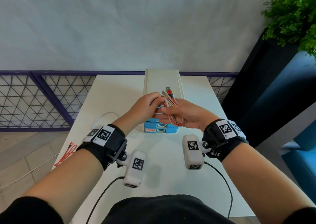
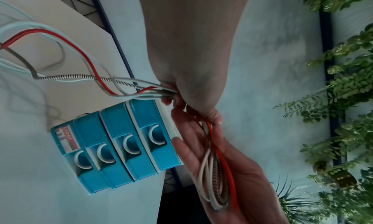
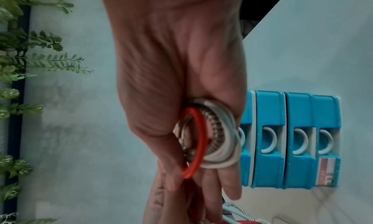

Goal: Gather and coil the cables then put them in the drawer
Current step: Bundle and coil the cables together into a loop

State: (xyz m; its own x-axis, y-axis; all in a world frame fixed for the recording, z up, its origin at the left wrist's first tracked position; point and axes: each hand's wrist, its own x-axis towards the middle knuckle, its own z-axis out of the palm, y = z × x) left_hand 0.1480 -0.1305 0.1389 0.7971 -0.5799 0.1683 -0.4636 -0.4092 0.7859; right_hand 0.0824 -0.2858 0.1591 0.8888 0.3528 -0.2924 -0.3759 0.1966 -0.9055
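Note:
A bundle of red, white and braided cables is held between both hands above the drawer unit. My left hand grips the strands in a fist; their loose tails trail off over the table. My right hand lies palm up with a coiled loop on it, the thumb pinning the loop. USB plugs stick up past the fingers. The drawer unit has a cream top and blue drawers, all closed.
The unit stands on a white table. A red cable hangs over the table's left edge and a white one lies left of the unit. A blue mesh fence and a green plant stand beyond.

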